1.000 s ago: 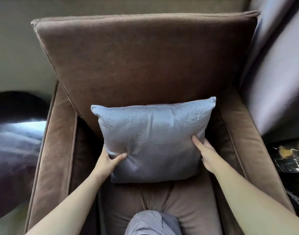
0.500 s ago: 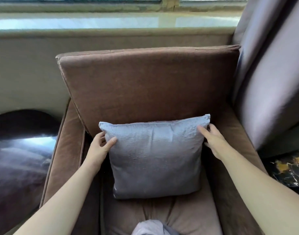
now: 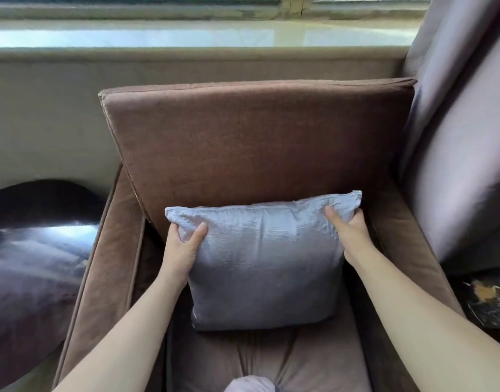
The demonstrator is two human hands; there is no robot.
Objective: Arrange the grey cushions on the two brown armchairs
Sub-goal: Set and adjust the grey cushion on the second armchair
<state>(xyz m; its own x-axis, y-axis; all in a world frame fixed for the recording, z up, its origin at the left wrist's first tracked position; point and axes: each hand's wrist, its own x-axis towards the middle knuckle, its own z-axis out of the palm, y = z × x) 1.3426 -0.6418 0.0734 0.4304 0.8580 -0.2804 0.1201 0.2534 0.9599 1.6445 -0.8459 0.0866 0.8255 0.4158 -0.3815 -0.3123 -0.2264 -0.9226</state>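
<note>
1. Left hand [image 3: 183, 247]: gripping the upper left corner of the grey cushion [image 3: 263, 267], thumb lying across the front face, fingers curling round behind and out of sight.
2. Right hand [image 3: 349, 236]: gripping the cushion's upper right corner, thumb pressing into the front, fingers wrapping behind the edge.
3. Grey cushion: standing upright on the seat [image 3: 322, 360], its back leaning against the backrest [image 3: 257, 142], sitting roughly midway between the two armrests.
4. Brown armchair [image 3: 110, 250]: backrest tilting away from the camera, padded armrests running along both sides.
5. Grey fabric lump [image 3: 248, 385]: showing at the bottom edge over the seat front; cannot tell what it is.
6. Grey-purple curtain [image 3: 464, 137]: hanging just beside the armchair's right side.
7. Dark glossy rounded object [image 3: 30, 250]: lying left of the armchair, catching reflected light.
8. Dark marbled surface [image 3: 489, 304]: showing at lower right, below the curtain.
9. Window ledge [image 3: 186, 32]: running across behind the armchair.
</note>
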